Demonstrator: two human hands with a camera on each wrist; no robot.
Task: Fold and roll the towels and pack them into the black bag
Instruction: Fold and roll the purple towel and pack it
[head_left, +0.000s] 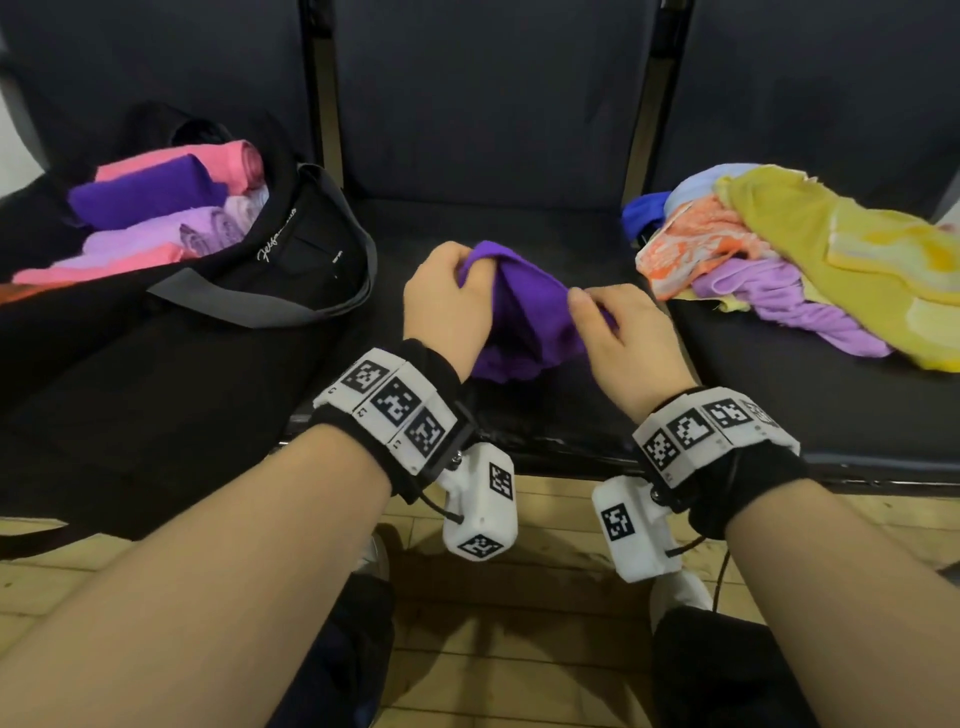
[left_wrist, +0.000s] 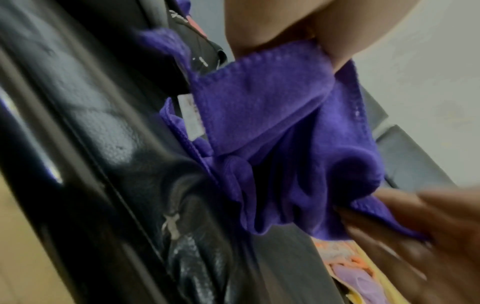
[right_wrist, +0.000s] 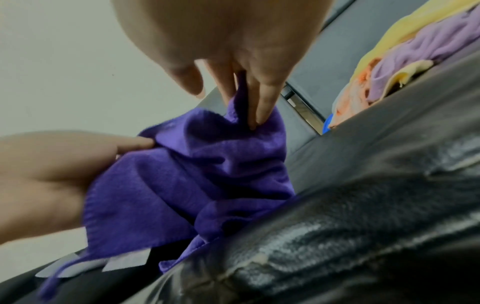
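Your left hand (head_left: 445, 301) and right hand (head_left: 618, 332) both pinch the crumpled purple towel (head_left: 524, 317) over the middle seat (head_left: 519, 223); fingertips hidden in cloth, black bag (head_left: 291, 260) holds rolls at left.

a waiting area: a row of joined dark padded seats (head_left: 493, 130) on wood flooring (head_left: 545, 597).

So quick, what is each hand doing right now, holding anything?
Left hand: closed, gripping the top edge of the purple towel.
Right hand: closed, pinching the same purple towel at its other side.
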